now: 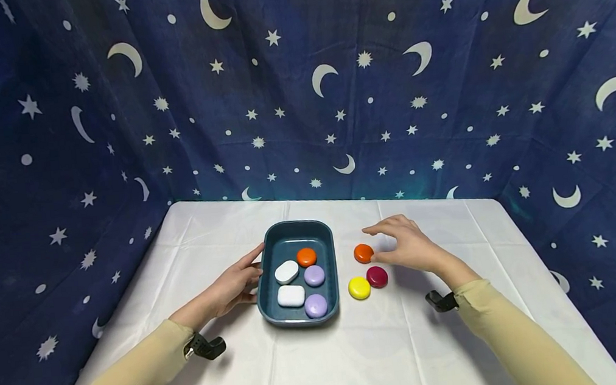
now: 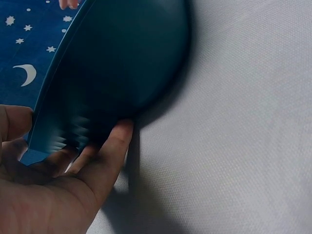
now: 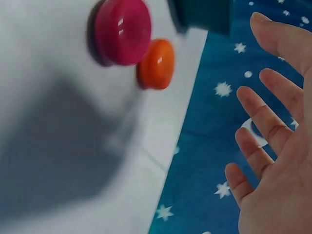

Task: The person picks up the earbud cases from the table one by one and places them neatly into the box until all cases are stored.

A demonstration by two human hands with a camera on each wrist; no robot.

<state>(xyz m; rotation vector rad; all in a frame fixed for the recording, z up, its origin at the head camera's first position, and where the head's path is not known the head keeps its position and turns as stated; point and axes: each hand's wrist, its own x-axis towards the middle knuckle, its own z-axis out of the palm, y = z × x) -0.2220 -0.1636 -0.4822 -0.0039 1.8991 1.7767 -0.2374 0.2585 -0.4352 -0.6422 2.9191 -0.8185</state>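
My left hand (image 1: 233,284) rests its spread fingers against the left outer wall of a dark teal rectangular dish (image 1: 301,323). In the left wrist view, the fingertips touch the dish's side (image 2: 141,63). Inside the dish lie an orange disc (image 1: 306,257), two lilac discs (image 1: 314,276), a white oval piece (image 1: 286,272) and a white rectangular piece (image 1: 291,296). My right hand (image 1: 408,246) hovers right of the dish, thumb and fingers apart and holding nothing. Its thumb overlaps the edge of a glossy orange disc (image 1: 363,253) in the head view.
Nearer me on the table, a yellow disc (image 1: 359,288) sits beside a dark red disc (image 1: 377,277), both right of the dish. White cloth (image 1: 350,360) covers the table. Dark blue curtains (image 1: 292,133) with moons and stars stand at the back and sides.
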